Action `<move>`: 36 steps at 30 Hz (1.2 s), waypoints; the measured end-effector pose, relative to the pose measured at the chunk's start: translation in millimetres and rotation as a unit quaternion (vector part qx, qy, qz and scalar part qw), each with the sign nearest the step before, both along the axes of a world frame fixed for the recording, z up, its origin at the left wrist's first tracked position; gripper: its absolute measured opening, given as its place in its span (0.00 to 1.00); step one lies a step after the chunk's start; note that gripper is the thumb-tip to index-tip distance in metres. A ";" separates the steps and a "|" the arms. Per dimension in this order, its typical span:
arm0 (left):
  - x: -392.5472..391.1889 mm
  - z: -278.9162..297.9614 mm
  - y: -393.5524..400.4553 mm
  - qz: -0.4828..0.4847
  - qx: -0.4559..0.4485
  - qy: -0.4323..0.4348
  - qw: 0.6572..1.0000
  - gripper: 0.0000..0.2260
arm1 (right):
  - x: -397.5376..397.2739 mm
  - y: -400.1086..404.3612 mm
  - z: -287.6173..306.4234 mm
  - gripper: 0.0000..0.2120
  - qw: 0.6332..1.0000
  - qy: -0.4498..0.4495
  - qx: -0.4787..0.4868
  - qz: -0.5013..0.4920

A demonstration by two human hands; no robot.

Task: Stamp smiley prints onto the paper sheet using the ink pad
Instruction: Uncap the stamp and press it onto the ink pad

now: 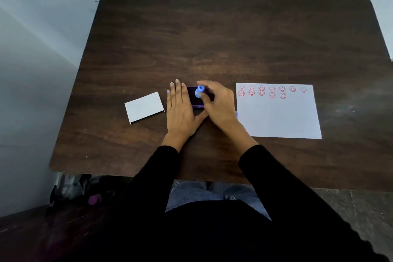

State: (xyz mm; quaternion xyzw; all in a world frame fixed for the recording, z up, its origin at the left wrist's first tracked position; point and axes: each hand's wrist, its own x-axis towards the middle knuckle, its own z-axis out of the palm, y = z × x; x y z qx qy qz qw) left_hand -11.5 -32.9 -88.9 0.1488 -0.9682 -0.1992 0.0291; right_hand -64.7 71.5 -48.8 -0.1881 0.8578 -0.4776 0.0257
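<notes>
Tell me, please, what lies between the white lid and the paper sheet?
In the head view, both hands: the left hand steadies the ink pad, the right hand holds the stamp.

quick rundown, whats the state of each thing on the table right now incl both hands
left hand: flat, fingers straight, steadying the ink pad's left side
right hand: closed on the stamp
stamp: blue, held over the ink pad; contact unclear
ink pad: dark, uncovered, mostly hidden by hands
paper sheet: flat, twelve red smileys in two top rows, rest blank
white lid: off, lying left of the hands
</notes>
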 end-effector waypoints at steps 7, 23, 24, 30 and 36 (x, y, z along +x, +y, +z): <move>-0.9 -2.5 -1.7 0.003 0.003 -0.005 1.000 0.40 | 1.7 -3.3 -6.4 0.14 0.996 0.034 0.071 0.036; -1.0 -5.1 1.1 0.048 -0.040 -0.015 0.998 0.44 | -5.7 -1.8 -8.6 0.11 0.997 0.033 0.067 0.026; -0.9 -5.5 0.9 0.049 -0.041 -0.015 0.998 0.44 | -6.2 -2.4 -7.8 0.11 0.997 0.030 0.069 0.025; 1.1 -5.2 1.7 0.049 -0.045 -0.016 0.998 0.43 | -5.4 -4.6 -4.8 0.08 0.997 0.025 0.074 0.017; 2.1 -5.7 1.4 0.050 -0.041 -0.011 0.998 0.41 | -1.0 -4.4 -7.3 0.11 0.995 0.024 0.092 0.030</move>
